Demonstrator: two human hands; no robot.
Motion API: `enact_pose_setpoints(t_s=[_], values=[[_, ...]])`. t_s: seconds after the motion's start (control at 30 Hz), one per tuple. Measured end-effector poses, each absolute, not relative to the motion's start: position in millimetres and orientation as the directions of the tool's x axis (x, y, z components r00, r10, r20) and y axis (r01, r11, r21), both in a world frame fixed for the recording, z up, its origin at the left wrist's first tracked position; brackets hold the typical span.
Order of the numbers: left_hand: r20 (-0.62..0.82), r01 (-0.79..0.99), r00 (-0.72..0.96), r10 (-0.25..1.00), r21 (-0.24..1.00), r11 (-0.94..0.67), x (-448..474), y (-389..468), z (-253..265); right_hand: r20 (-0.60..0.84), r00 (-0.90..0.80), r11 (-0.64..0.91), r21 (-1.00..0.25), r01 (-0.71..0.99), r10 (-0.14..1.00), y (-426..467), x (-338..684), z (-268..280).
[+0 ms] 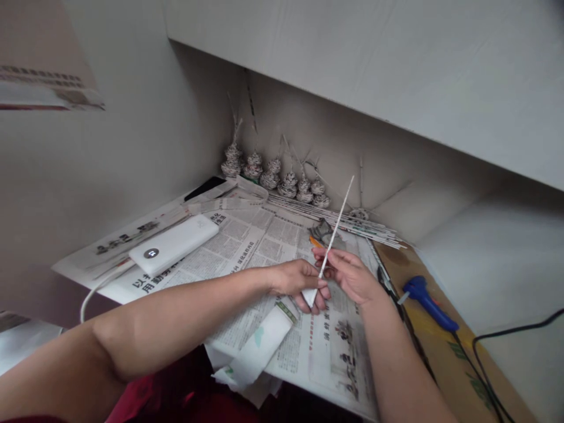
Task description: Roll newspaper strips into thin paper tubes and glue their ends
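Newspaper sheets covered a low surface tucked into a pale wall corner under a white shelf, with a white power bank at left and a blue glue gun on cardboard at right. The left hand and right hand both pinched a thin, tightly rolled paper stick. It slanted up over the newspaper, its unrolled strip trailing below.
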State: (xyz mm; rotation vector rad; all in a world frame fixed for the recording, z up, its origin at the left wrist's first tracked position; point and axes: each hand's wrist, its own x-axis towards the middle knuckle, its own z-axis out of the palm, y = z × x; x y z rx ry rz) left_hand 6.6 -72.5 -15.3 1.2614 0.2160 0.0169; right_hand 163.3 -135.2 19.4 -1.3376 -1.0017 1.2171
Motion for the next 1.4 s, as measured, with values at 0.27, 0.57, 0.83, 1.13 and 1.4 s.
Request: enact_pose_setpoints(t_s=[0.27,0.57,0.83,1.13,1.4], values=[[-0.144,0.093,0.98,0.141,0.943,0.318,7.7,-71.9,-18.3,-0.134,0.239,-0.105,-0.986,-0.133,0.962,-132.7,160.1,12.4],[-0.144,0.087,0.976,0.161,0.944,0.319,6.7,-72.0,-14.3,-0.108,0.251,-0.085,-0.991,-0.101,0.962,-134.6,160.6,16.6],[-0.132,0.097,0.988,0.082,0.937,0.336,2.9,-74.4,-5.8,-0.152,0.231,-0.109,-0.976,-0.189,0.961,-134.5,162.6,15.9],[-0.146,0.111,0.986,0.08,0.936,0.335,2.2,-76.7,-6.3,-0.146,0.247,-0.098,-0.976,-0.196,0.958,-135.2,163.7,19.7],[-0.146,0.112,0.986,0.081,0.937,0.331,2.5,-76.1,-6.9,-0.15,0.189,-0.126,-0.983,-0.135,0.97,-136.1,161.7,20.0]])
